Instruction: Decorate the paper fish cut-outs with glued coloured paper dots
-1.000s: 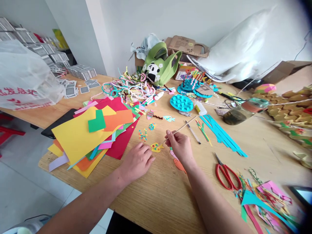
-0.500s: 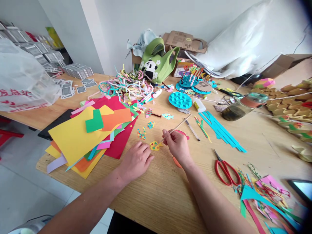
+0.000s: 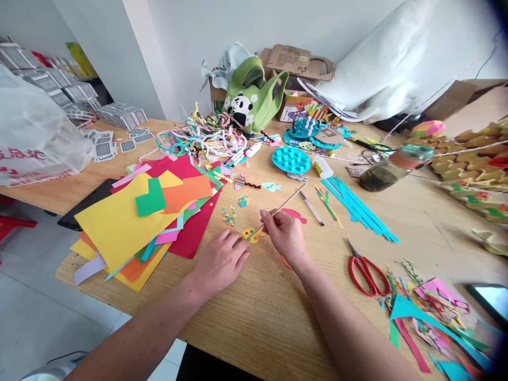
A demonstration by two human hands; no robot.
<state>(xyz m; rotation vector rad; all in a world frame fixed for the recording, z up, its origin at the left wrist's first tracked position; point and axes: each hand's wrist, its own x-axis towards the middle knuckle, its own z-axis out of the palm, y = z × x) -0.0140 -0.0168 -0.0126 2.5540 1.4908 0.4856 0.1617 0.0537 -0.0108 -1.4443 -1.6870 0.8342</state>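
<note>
Between the fingertips of my right hand [image 3: 286, 238] is a thin wooden stick [image 3: 292, 196], its lower tip on a small yellow paper fish [image 3: 246, 233] with coloured dots. My left hand [image 3: 223, 259] lies palm down on the table, fingertips at the fish's left edge and thumb apart. Just beyond are loose paper dots [image 3: 229, 217] and a small dotted cluster [image 3: 243, 201]. A pink paper shape [image 3: 296, 215] and an orange one [image 3: 284, 262] are partly hidden by my right hand. A striped fish [image 3: 240, 182] and a pale blue spotted fish [image 3: 271, 187] lie farther back.
Coloured paper sheets [image 3: 115, 222] are piled at left. Red-handled scissors [image 3: 369, 272] and paper scraps [image 3: 428, 307] lie at right, near blue strips [image 3: 359, 209], a pen [image 3: 311, 208] and a glass jar [image 3: 391, 169]. Pipe cleaners [image 3: 202, 137] and a green panda bag [image 3: 256, 100] stand behind.
The view has shifted slightly. Both hands stay around the yellow fish, and the stick is still held with its tip on it.
</note>
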